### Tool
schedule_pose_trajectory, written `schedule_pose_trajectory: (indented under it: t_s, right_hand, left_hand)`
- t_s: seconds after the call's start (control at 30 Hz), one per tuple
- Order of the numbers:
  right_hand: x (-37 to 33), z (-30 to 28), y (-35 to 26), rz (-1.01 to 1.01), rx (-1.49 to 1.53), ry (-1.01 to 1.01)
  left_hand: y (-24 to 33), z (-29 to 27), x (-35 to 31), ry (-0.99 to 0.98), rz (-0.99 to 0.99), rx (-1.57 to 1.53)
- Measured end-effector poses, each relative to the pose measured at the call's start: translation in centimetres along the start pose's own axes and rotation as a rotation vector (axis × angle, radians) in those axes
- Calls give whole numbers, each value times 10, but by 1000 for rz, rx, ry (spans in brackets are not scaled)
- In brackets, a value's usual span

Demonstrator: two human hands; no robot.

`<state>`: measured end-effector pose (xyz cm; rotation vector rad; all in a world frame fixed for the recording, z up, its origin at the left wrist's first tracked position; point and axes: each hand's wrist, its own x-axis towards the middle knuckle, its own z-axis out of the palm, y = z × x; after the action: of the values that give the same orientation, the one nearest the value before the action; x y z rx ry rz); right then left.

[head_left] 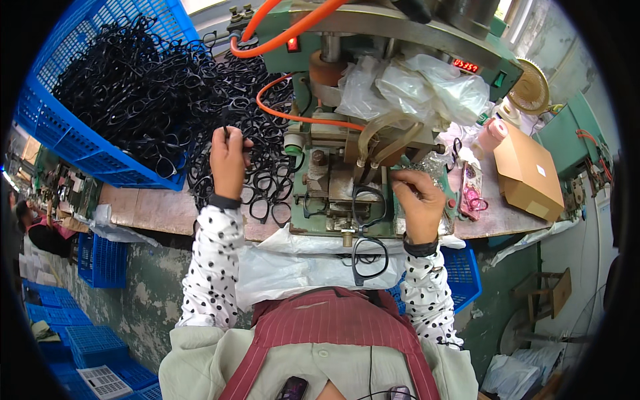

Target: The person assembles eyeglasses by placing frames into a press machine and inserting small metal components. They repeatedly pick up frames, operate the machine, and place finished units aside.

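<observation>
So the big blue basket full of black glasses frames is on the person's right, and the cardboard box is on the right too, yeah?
Not quite: the head view shows the big blue basket full of black glasses frames on the person's left. The cardboard box is on the right.

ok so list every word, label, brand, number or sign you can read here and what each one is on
Red digital display on the press: lit digits show, but I won't copy them out.
White sticker on the cardboard box: too small to tell whether anything is printed on it.
I can't make out any other words, brands or signs.
</observation>
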<state>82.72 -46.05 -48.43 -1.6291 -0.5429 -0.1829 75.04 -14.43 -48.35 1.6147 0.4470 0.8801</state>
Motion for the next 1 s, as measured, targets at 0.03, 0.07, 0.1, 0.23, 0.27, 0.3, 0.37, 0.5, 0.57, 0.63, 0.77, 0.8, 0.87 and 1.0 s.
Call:
schedule_pose_trajectory:
  t_s: [0.03, 0.07, 0.1, 0.23, 0.27, 0.3, 0.37, 0.5, 0.57, 0.63, 0.77, 0.8, 0.87, 1.0]
  right_hand:
    - [-1, 3, -3, -25, -15, -8]
    - [-3, 6, -8, 37, 28, 2]
    - [-6, 10, -17, 95, 76, 5]
    - [-10, 16, -23, 196, 142, -22]
    - [-11, 16, -21, 206, 131, -15]
    - [-11, 16, -19, 194, 122, -17]
    - [-10, 17, -16, 170, 109, -26]
    - [-6, 27, -19, 202, 109, -2]
    - [-4, 32, -19, 197, 140, -25]
    - [-1, 37, -24, 169, 134, -9]
    - [1, 42, -20, 175, 207, 13]
    - [1, 43, -20, 187, 224, 19]
    - [2, 38, -16, 169, 205, 35]
    - [9, -5, 31, 125, -117, 222]
  left_hand:
    - [-1, 6, -8, 50, 96, 50]
    - [10, 20, -26, 68, 170, 134]
    - [8, 28, -41, 60, 357, 249]
    - [21, 50, -101, -51, 642, 253]
    - [26, 52, -103, -103, 824, 337]
    - [45, 52, -105, -197, 967, 472]
    - [40, 58, -114, -273, 956, 338]
    - [40, 67, -122, -405, 1080, 297]
    - [38, 66, -126, -405, 1147, 315]
    - [41, 62, -127, -400, 1125, 305]
    - [47, 60, -122, -500, 1123, 227]
    - [47, 61, -120, -543, 1129, 200]
    - [49, 69, -118, -687, 1190, 188]
    - [39, 84, -116, -770, 1177, 204]
